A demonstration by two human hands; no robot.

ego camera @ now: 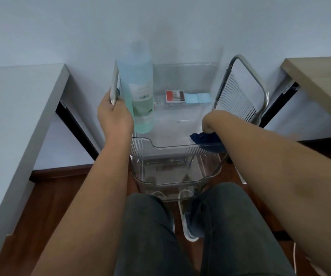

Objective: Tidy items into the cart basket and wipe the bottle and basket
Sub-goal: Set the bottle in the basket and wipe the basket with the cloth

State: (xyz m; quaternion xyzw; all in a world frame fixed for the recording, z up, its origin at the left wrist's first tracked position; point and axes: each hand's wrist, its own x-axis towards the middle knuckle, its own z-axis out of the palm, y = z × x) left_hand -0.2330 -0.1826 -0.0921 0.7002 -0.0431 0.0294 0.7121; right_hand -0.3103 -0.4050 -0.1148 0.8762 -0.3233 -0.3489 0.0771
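**Bottle lifted, cloth down in the basket**

Left hand point(113, 116) closed around two things at once: a flat silvery slab point(114, 84) (a phone or slim case, hard to tell through the blur) and the bottle point(140, 92), pressed together in one grip. Bottle upright, clear plastic with pale blue-green liquid and a pale label, raised over the near-left corner of the top basket point(140, 142); base level with the rim, contact with the basket floor not clear.

Right hand point(210, 124) bent down at the wrist inside the basket near its right front corner, fingers hidden, apparently curled on the dark blue cloth point(204, 139) bunched against the front wall.

At the basket's far end, a red-and-brown box point(175, 96) just beside a light blue packet point(198, 98). Below, a second clear basket point(170, 176) on the same cart.
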